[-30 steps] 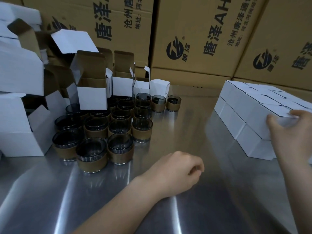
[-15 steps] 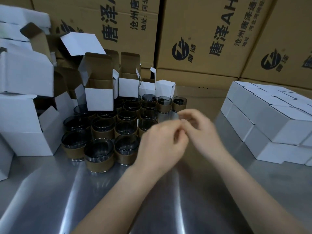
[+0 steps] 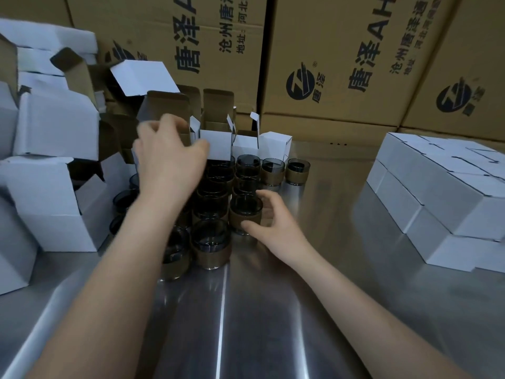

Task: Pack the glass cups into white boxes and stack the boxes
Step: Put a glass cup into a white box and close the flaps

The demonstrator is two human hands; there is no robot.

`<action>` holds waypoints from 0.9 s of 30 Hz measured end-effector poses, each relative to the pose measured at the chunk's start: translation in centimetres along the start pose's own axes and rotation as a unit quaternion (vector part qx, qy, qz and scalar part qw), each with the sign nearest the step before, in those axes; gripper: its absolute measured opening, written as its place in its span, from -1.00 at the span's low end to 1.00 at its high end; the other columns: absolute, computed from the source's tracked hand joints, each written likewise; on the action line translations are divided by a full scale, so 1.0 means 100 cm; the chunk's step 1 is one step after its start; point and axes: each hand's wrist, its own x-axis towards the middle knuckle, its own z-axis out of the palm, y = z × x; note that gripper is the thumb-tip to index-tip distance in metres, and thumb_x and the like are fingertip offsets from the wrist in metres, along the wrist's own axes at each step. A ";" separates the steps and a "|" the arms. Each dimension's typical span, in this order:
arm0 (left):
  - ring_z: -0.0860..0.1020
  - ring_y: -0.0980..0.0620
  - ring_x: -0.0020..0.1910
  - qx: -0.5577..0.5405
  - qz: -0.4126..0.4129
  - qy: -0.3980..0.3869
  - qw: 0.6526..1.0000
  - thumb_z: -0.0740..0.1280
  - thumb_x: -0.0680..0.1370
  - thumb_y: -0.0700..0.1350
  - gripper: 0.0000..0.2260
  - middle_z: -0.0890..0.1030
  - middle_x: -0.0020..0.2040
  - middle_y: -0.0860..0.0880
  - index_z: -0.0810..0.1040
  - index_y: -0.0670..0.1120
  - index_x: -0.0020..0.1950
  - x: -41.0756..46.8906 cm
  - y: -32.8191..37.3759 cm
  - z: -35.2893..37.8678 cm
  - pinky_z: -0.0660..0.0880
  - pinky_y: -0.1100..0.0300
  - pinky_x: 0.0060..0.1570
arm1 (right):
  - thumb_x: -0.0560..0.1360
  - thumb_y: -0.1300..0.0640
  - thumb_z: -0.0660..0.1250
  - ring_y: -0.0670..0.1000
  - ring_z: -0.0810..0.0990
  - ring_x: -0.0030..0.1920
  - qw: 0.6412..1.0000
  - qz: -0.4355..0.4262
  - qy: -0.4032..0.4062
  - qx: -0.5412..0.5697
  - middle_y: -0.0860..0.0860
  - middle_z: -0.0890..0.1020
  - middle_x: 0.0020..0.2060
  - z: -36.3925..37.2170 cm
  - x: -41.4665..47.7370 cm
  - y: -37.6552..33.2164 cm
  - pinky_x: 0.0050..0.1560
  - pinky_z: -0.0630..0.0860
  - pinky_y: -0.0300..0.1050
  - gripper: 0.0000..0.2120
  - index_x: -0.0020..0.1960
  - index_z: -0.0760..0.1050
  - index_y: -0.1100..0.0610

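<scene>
We log a steel worktop (image 3: 300, 310). On it, at 12 o'clock, we list cups (image 3: 210, 242): dark glass, brown bands, upright, packed close. Our right hand (image 3: 273, 222): grip curled round one cup (image 3: 244, 214) on the cluster's 3 o'clock edge, thumb near the base, fingers by the rim. Our left hand (image 3: 169, 157): at the top of an open box (image 3: 164, 105), 11 o'clock; blurred, so we cannot tell whether its grip is apart or together. We list closed boxes (image 3: 437, 192), two layers, at 2 o'clock; open boxes (image 3: 54, 132) piled at 9 o'clock; cartons (image 3: 328, 64) behind.
</scene>
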 end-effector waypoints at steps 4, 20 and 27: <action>0.16 -0.23 0.45 0.066 -0.066 -0.050 0.994 0.32 0.54 -0.02 -0.58 0.20 0.47 -0.16 0.36 -0.01 0.38 0.038 -0.010 0.000 0.25 -0.05 0.32 | 0.41 0.18 0.49 -0.28 0.50 0.04 1.000 -0.001 0.013 -0.002 -0.12 0.54 0.12 0.001 -0.001 -0.001 0.06 0.40 -0.43 -0.49 0.31 0.39 0.03; 0.43 -0.02 -0.04 0.009 -0.025 -0.107 0.994 0.31 0.56 -0.15 -0.77 0.51 0.06 -0.09 0.50 -0.12 0.20 0.045 -0.035 0.001 0.33 0.18 -0.19 | 0.40 0.14 0.51 -0.30 0.51 0.02 0.999 -0.005 0.028 0.031 -0.09 0.56 0.13 0.004 0.001 0.008 -0.04 0.39 -0.54 -0.51 0.26 0.42 -0.05; 0.38 -0.03 0.36 -0.036 0.064 -0.068 0.995 0.32 0.58 -0.10 -0.50 0.43 0.36 -0.04 0.32 -0.12 0.51 0.005 0.000 0.003 0.32 0.14 0.26 | 0.33 0.14 0.56 -0.24 0.54 0.00 0.997 -0.002 0.038 0.066 -0.11 0.57 0.10 0.000 0.002 0.013 -0.01 0.47 -0.40 -0.45 0.23 0.42 -0.12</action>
